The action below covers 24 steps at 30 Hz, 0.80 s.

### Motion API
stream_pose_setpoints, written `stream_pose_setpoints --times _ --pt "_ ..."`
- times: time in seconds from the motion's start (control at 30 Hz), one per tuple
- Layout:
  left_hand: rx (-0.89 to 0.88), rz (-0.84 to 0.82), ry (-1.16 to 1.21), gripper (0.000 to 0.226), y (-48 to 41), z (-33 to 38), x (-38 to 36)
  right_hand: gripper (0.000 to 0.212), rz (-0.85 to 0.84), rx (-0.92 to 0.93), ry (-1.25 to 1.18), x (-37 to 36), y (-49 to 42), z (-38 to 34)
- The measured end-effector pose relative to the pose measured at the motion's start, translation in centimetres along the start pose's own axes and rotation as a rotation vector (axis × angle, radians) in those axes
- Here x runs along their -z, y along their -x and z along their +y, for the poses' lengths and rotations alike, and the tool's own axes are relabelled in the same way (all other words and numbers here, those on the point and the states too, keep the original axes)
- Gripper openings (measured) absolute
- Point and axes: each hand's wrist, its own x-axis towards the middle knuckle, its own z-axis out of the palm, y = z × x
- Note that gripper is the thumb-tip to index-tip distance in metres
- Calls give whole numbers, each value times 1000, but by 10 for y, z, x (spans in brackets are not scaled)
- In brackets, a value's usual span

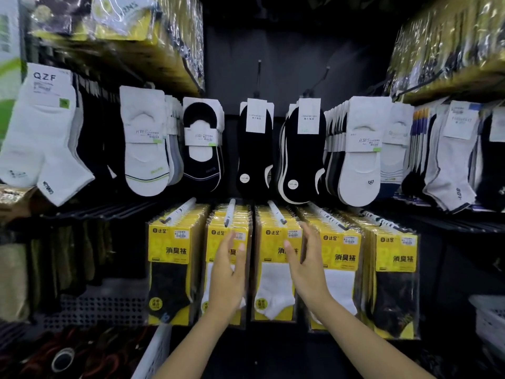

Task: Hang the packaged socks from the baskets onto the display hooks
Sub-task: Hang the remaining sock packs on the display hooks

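Several rows of yellow packaged socks [274, 258] hang on white display hooks [276, 212] in the lower middle of the rack. My left hand [228, 272] is raised in front of the second row, fingers straight, holding nothing. My right hand [307, 258] is raised with straight fingers between the third and fourth rows, palm facing left, also holding nothing. The two palms face each other on either side of the third row's front pack. A white basket [155, 351] edge shows at the bottom left of centre.
Above hang rows of white and black no-show socks [255, 149] on dark hooks. Wrapped yellow bundles [131, 28] sit on upper shelves at both sides. Another white basket [489, 321] stands at the right edge. Dark red goods [76, 354] lie at bottom left.
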Motion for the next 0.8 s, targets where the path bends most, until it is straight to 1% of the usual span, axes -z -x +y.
stream_pose_setpoints --times 0.07,0.13,0.17,0.23,0.3,0.43,0.5,0.63,0.8 --pt "-12 66 -42 54 -6 -6 15 34 -60 -19 7 -10 5 -6" --pt "28 89 -81 56 -11 -20 27 28 -170 -99 -14 -23 9 -8" --pt "66 82 -100 57 -12 -27 31 30 -227 -141 -29 -30 10 -7" --pt "130 40 -124 63 -13 -39 36 43 -319 -232 -80 -43 9 -5" --pt "185 -3 -125 67 -16 -49 38 56 -368 -327 -127 -57 8 -3" --pt "257 -69 -147 70 -26 -62 40 68 -365 -454 -140 -82 0 6" --pt "257 -84 -84 68 -31 -65 40 71 -349 -487 -151 -91 -4 8" --pt "297 -47 112 59 -46 -69 40 70 -288 -509 -240 -104 -16 12" --pt "263 -115 177 54 -58 -72 35 63 -240 -476 -339 -112 -28 11"
